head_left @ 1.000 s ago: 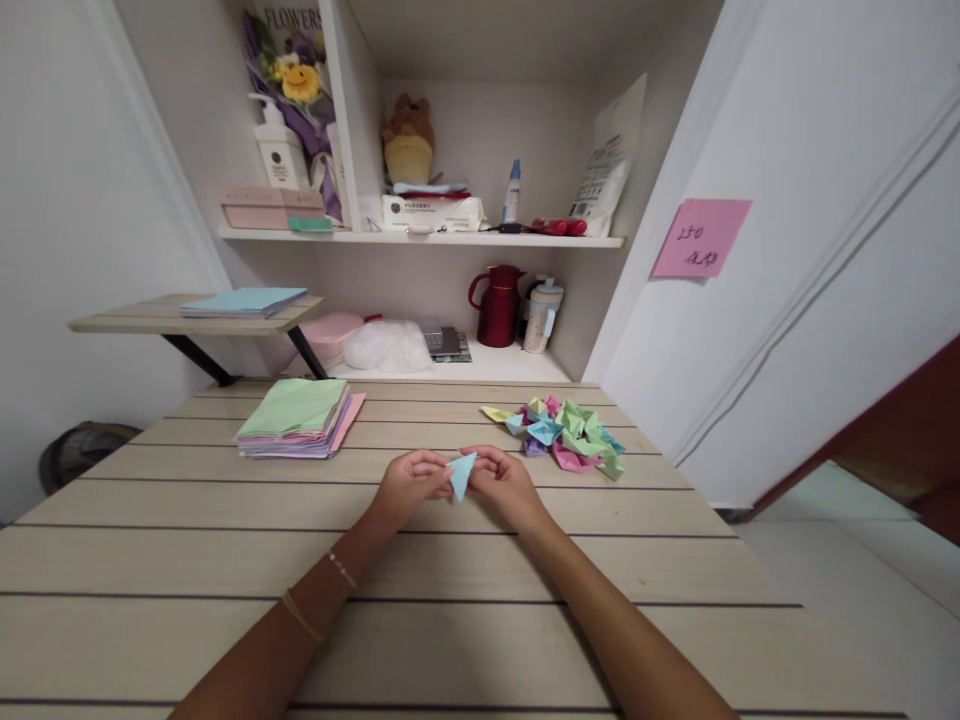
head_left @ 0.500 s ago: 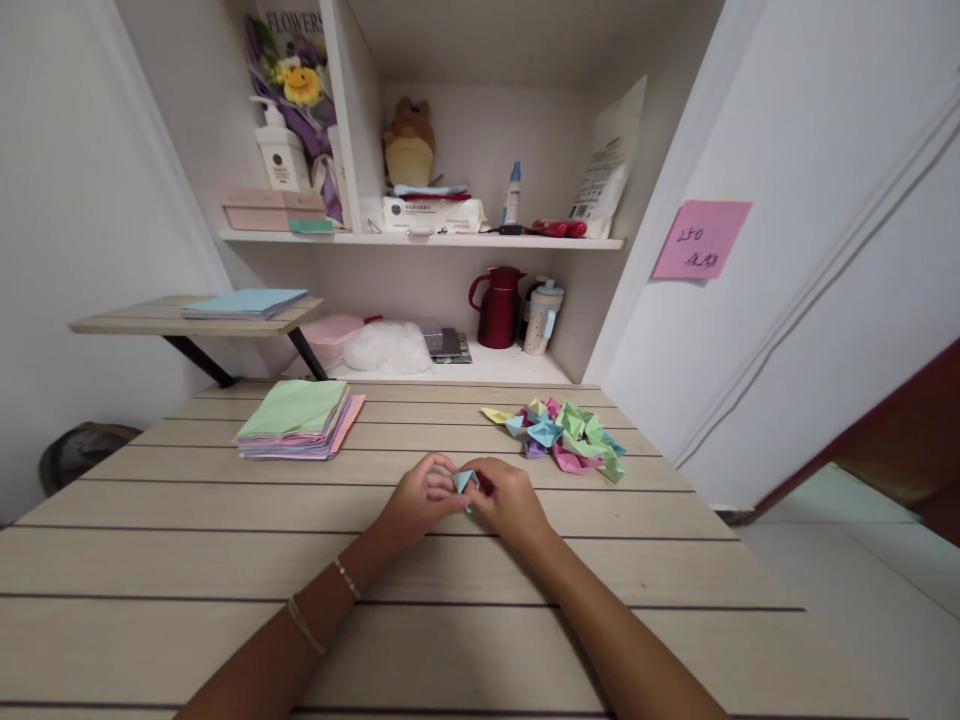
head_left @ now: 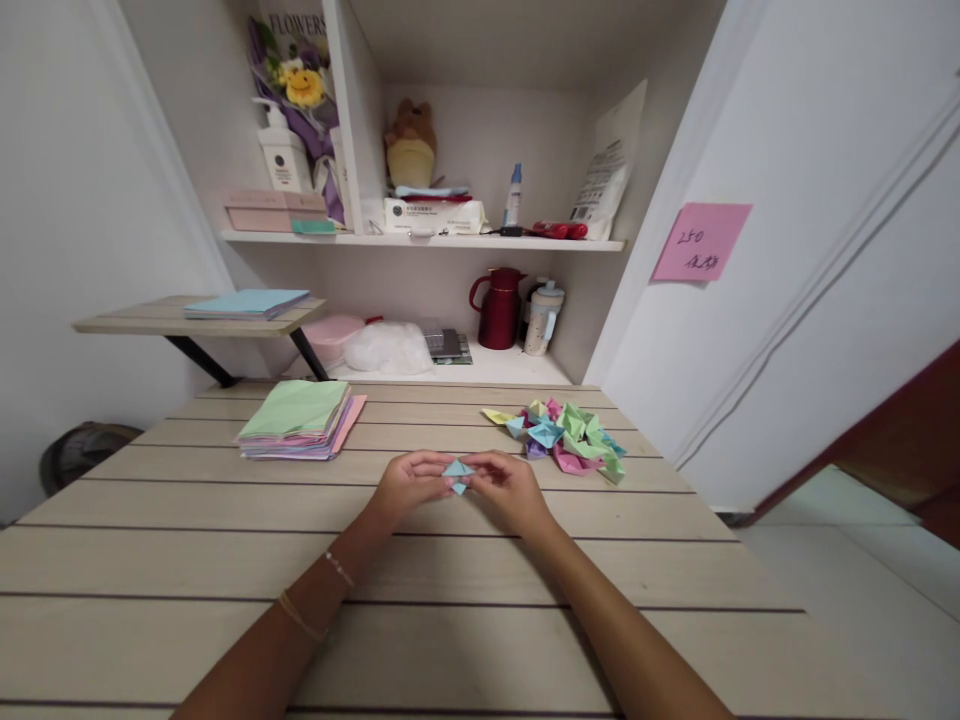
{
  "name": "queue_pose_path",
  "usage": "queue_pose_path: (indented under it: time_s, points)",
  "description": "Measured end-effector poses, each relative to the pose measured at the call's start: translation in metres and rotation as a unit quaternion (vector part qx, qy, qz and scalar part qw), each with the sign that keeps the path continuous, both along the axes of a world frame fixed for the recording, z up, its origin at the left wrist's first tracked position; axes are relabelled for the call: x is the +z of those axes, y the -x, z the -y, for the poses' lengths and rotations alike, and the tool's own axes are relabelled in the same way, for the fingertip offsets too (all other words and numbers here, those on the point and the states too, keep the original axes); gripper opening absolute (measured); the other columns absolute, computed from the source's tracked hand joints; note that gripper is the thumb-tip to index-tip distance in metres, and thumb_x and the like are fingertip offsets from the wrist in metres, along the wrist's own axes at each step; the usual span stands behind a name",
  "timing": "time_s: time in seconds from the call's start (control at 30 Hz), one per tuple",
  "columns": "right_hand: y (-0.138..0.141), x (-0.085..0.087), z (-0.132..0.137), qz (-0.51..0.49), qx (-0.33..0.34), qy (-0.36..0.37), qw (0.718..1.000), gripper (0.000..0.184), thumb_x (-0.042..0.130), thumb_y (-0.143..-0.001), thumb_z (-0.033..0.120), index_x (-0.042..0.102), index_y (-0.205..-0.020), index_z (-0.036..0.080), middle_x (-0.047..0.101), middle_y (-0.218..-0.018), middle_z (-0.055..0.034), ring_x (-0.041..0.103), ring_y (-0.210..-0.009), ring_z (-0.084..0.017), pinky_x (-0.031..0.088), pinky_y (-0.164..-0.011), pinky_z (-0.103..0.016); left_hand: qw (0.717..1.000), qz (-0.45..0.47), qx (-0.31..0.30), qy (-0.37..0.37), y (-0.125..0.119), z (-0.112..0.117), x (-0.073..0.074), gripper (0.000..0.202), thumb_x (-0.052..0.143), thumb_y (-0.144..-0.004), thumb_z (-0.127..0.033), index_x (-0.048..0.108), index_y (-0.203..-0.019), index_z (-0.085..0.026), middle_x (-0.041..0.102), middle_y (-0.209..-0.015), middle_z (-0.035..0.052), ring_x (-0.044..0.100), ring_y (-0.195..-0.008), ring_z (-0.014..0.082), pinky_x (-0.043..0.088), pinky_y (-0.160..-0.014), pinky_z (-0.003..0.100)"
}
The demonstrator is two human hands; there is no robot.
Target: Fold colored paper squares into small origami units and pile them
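Observation:
A small folded light-blue paper piece (head_left: 457, 471) is pinched between my left hand (head_left: 409, 482) and my right hand (head_left: 506, 487), just above the wooden table (head_left: 225, 560). Both hands have their fingers closed on the paper's sides. To the right and further back lies a heap of folded paper pieces (head_left: 566, 436) in green, pink, blue and yellow. A stack of flat coloured paper sheets (head_left: 298, 418), green on top, sits at the back left of the table.
Behind the table stands a shelf unit with a red jug (head_left: 498, 306), a white cup (head_left: 543, 316), a plastic bag (head_left: 387, 347), a pump bottle (head_left: 281, 150) and a plush toy (head_left: 409, 140). A pink note (head_left: 700, 240) is stuck on the right wall. A side shelf (head_left: 195, 318) holds blue paper.
The blue paper was a larger pointed triangle held upright; it has since been folded down into a smaller flat shape. Both hands stayed in much the same spot.

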State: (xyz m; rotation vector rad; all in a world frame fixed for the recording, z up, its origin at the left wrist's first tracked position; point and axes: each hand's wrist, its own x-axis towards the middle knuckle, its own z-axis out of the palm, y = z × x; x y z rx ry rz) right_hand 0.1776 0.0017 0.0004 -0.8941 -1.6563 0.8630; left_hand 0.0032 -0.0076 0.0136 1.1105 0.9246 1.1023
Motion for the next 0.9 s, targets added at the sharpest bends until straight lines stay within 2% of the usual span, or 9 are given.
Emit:
queue_pose_path:
  time_s: [0.13, 0.2, 0.27, 0.37, 0.47, 0.57, 0.63, 0.77, 0.9]
  points:
    - [-0.0003, 0.0031, 0.0035, 0.024, -0.003, -0.039, 0.999, 0.019, 0.062, -0.067, 0.019, 0.069, -0.084, 0.020, 0.063, -0.074, -0.0055, 0.056, -0.061, -0.014, 0.047, -0.057, -0.026, 1.000, -0.006, 0.016, 0.007, -0.0003, -0.0002, -0.0010, 0.032, 0.077, -0.052, -0.027, 0.060, -0.075, -0.011, 0.068, -0.067, 0.0062, 0.064, -0.062, 0.0161, 0.052, -0.063, 0.029]
    - [-0.0002, 0.0043, 0.0052, 0.004, 0.033, -0.017, 0.999, 0.023, 0.061, -0.066, 0.019, 0.068, -0.088, 0.019, 0.063, -0.078, -0.0056, 0.058, -0.063, -0.014, 0.048, -0.059, -0.026, 0.999, -0.009, 0.029, -0.010, -0.0006, -0.0015, -0.0030, 0.033, 0.078, -0.050, -0.025, 0.057, -0.072, -0.012, 0.067, -0.065, 0.0045, 0.064, -0.060, 0.0152, 0.052, -0.061, 0.028]
    - [-0.0005, 0.0048, 0.0059, -0.017, 0.072, 0.022, 0.997, 0.032, 0.058, -0.067, 0.019, 0.064, -0.099, 0.019, 0.063, -0.084, -0.0052, 0.059, -0.066, -0.014, 0.049, -0.060, -0.025, 0.999, -0.024, 0.036, -0.031, -0.0003, -0.0026, -0.0047, 0.036, 0.078, -0.049, -0.024, 0.056, -0.074, -0.013, 0.068, -0.066, 0.0043, 0.064, -0.061, 0.0151, 0.051, -0.060, 0.027]
    - [-0.0008, 0.0041, 0.0053, -0.025, 0.083, 0.072, 0.994, 0.041, 0.058, -0.069, 0.023, 0.057, -0.110, 0.019, 0.064, -0.084, -0.0040, 0.059, -0.066, -0.013, 0.048, -0.059, -0.024, 0.995, -0.062, 0.040, -0.068, -0.0003, -0.0017, -0.0062, 0.041, 0.077, -0.050, -0.024, 0.054, -0.083, -0.015, 0.067, -0.067, 0.0035, 0.064, -0.060, 0.0146, 0.049, -0.057, 0.024]
    - [0.0000, 0.0020, 0.0042, 0.001, 0.057, 0.059, 0.997, 0.030, 0.063, -0.068, 0.030, 0.065, -0.096, 0.018, 0.064, -0.075, -0.0038, 0.057, -0.062, -0.013, 0.047, -0.055, -0.023, 0.991, -0.088, 0.028, -0.098, -0.0022, 0.0016, -0.0064, 0.042, 0.075, -0.052, -0.024, 0.054, -0.088, -0.016, 0.067, -0.066, 0.0028, 0.064, -0.060, 0.0145, 0.049, -0.059, 0.024]
    - [0.0015, -0.0001, 0.0039, 0.025, 0.020, 0.037, 0.999, 0.021, 0.064, -0.068, 0.034, 0.069, -0.080, 0.017, 0.065, -0.071, -0.0049, 0.055, -0.054, -0.012, 0.044, -0.049, -0.022, 0.988, -0.106, 0.020, -0.114, -0.0043, 0.0036, -0.0058, 0.035, 0.074, -0.054, -0.024, 0.059, -0.084, -0.015, 0.067, -0.069, 0.0043, 0.064, -0.064, 0.0154, 0.050, -0.063, 0.025]
    - [0.0027, -0.0009, 0.0040, 0.009, 0.015, 0.061, 0.998, 0.023, 0.064, -0.069, 0.036, 0.069, -0.078, 0.016, 0.066, -0.069, -0.0057, 0.055, -0.050, -0.012, 0.044, -0.046, -0.022, 0.986, -0.111, 0.024, -0.125, -0.0049, 0.0035, -0.0055, 0.029, 0.073, -0.056, -0.025, 0.062, -0.081, -0.014, 0.068, -0.071, 0.0053, 0.064, -0.067, 0.0159, 0.050, -0.065, 0.026]
    - [0.0052, -0.0003, 0.0041, -0.085, 0.032, 0.142, 0.986, 0.029, 0.068, -0.064, 0.039, 0.067, -0.078, 0.013, 0.066, -0.060, -0.0053, 0.060, -0.051, -0.015, 0.048, -0.048, -0.025, 0.986, -0.100, 0.048, -0.122, -0.0043, 0.0015, -0.0061, 0.025, 0.071, -0.059, -0.025, 0.064, -0.080, -0.013, 0.068, -0.073, 0.0057, 0.063, -0.068, 0.0160, 0.051, -0.066, 0.026]
    - [0.0056, 0.0024, 0.0034, -0.151, 0.023, 0.180, 0.972, 0.031, 0.071, -0.061, 0.039, 0.066, -0.078, 0.013, 0.068, -0.064, -0.0060, 0.063, -0.056, -0.017, 0.051, -0.053, -0.026, 0.988, -0.073, 0.083, -0.103, -0.0037, -0.0020, -0.0066, 0.026, 0.073, -0.057, -0.022, 0.062, -0.078, -0.013, 0.068, -0.074, 0.0048, 0.063, -0.068, 0.0146, 0.051, -0.067, 0.025]
